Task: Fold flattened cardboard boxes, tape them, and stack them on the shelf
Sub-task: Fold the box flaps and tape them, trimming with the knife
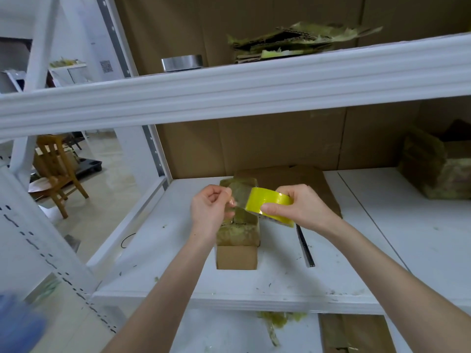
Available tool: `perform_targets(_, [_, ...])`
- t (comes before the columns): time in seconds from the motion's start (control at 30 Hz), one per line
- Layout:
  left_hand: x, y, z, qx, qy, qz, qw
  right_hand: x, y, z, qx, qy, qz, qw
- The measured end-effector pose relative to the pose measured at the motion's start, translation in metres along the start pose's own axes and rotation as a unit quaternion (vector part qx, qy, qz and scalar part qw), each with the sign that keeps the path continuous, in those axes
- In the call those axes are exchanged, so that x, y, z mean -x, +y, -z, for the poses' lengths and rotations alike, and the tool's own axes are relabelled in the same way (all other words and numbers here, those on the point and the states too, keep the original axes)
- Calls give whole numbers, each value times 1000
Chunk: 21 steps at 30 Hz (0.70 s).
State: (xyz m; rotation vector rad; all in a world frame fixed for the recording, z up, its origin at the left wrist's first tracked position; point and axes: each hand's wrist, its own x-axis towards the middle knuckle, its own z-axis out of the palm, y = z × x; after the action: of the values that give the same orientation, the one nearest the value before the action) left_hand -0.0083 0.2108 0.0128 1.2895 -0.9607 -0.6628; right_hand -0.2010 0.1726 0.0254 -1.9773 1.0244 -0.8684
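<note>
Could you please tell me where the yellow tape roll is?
In the head view, the right hand holds the tape roll above the small box, at centre.

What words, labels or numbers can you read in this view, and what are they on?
No text can be read.
The QR code on the far wall: pattern only, too small to decode.
The yellow tape roll in the right hand, its clear strip pinched by the left hand: no print shows.
The small cardboard box on the shelf: plain faces, no print shows.

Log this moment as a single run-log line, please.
step: taping; left hand: pinches tape end; right hand: grips yellow tape roll; small cardboard box: on shelf, under hands
</note>
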Motion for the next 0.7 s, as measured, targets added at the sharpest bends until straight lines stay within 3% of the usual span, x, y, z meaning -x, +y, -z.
perform_targets(0.17, [3, -5, 15, 41, 29, 35, 998, -3, -6, 7, -8, -45, 7, 999])
perform_targets(0.3, [0, -11, 40, 45, 80, 50, 995, -4, 5, 11, 153, -6, 3, 988])
perform_targets(0.47, [4, -36, 58, 12, 108, 60, 992, 4, 12, 13, 119, -77, -26, 990])
perform_targets(0.6, [5, -51, 60, 15, 136, 71, 988, 4, 15, -2, 304, 3, -38, 952])
perform_targets(0.7, [5, -63, 60, 13, 147, 82, 986, 5, 21, -13, 364, 27, -53, 930])
